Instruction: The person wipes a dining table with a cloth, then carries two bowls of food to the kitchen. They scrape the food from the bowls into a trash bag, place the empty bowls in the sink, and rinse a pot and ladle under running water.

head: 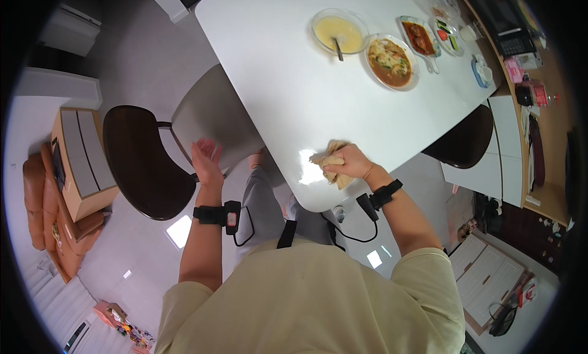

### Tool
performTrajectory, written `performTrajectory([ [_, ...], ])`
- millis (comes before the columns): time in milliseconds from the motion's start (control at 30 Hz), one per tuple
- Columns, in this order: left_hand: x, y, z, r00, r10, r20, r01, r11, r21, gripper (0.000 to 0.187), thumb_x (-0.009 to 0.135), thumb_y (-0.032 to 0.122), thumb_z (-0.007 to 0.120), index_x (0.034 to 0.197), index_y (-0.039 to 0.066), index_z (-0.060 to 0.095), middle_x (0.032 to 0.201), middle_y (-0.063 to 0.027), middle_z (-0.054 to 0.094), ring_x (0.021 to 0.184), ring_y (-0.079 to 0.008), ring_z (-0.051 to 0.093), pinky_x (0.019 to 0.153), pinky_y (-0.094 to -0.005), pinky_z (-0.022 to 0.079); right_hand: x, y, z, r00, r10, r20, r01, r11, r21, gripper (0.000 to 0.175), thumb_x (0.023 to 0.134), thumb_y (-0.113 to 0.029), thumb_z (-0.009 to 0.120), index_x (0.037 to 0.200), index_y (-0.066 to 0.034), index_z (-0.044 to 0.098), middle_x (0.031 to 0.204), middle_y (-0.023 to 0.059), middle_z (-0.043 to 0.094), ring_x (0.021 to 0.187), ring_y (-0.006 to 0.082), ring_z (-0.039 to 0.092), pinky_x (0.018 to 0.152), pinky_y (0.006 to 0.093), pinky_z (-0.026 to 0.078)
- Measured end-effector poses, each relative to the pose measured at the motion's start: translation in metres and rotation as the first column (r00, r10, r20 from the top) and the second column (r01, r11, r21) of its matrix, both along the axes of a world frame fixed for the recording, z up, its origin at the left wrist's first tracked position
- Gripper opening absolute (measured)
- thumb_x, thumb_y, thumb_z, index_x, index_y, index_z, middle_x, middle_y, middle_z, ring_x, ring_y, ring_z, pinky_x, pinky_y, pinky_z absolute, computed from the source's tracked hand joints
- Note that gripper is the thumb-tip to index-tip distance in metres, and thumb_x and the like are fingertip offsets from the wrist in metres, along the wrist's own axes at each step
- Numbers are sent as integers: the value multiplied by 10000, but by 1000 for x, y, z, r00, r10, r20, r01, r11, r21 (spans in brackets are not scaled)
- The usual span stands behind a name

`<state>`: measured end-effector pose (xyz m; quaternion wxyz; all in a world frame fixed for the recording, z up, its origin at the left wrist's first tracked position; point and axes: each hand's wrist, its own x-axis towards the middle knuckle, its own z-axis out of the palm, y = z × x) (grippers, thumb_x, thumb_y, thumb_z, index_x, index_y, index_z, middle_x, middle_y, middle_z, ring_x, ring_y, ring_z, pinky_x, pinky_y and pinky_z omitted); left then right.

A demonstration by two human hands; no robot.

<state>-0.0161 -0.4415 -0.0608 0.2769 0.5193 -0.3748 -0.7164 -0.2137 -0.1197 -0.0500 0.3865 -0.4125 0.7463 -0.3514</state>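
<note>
In my right hand (351, 162) is a crumpled beige cloth (336, 161), pressed on the white glossy table (285, 83) close to its rounded near corner. My left hand (206, 161) holds nothing; its fingers are apart, above the edge of a grey chair seat (216, 119) left of the table. Farther along the tabletop stands a glass bowl of yellow soup or porridge (339, 34) with a spoon (337, 48) in it. Beside it is a white plate of food in brown sauce (390, 62).
A handled dish of red-brown food (418, 38) and a plate of cut vegetables (448, 36) sit near the wall-side shelf. A dark chair backrest (147, 163) rises at left; another (464, 138) is at the table's right. A cola bottle (537, 95) lies on the shelf.
</note>
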Motion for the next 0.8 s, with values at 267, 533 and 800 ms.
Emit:
performTrajectory([
  [267,30,56,-9,993,-117,34,111,983,147,460,961,430,394,1151,21,487,1058,-132,551,1022,-267,536,911,-412,445,35,79,-4,880,-467,82,471,881,-38,257,801,-281,690,900,-44,705,813,104,676,767,219,634,726,303,497],
  [533,-4,81,-12,800,-599,-31,551,714,431,534,974,427,355,1234,-32,439,1105,-206,567,1018,-313,561,919,-409,457,116,63,-26,417,-906,71,889,390,-238,306,864,-323,632,930,-28,677,793,114,659,744,214,622,702,329,488],
  [800,17,55,-16,738,-675,-19,601,643,474,530,986,420,335,1206,-50,445,1085,-219,574,997,-307,578,889,-397,478,168,-3,-23,73,-996,-59,973,84,-216,284,884,-309,603,882,-32,666,751,115,639,701,253,605,676,353,478],
])
